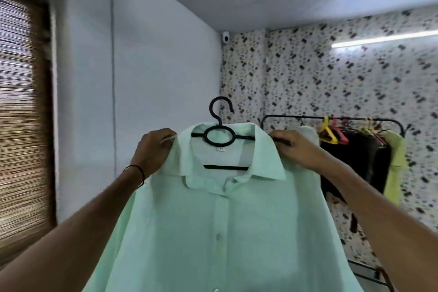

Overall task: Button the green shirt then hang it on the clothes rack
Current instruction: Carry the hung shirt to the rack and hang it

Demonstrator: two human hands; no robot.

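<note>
White wall on the left, speckled wallpaper on the back wall, and a window blind (21, 111) crowding the far left edge. Front and centre is the green shirt (213, 216), already on a black hanger (221, 135) and held up in the air, front placket closed as far as I can see (a couple of buttons show lower down, the rest is too blurry to call). Left hand (154, 152) is closed on the shirt's left shoulder, right hand (296, 147) is pinched shut on the right shoulder by the collar edge. Hanger hook sticks up free above the collar, touching nothing.

Over to the right and further back sits the clothes rack (331, 118), a black rail well apart from the shirt. It's carrying a black garment (360, 161), a yellow-green garment (394, 161) and a bunch of yellow and pink empty hangers (331, 133). Its left stretch of rail looks bare, and there's open space between shirt and rack.
</note>
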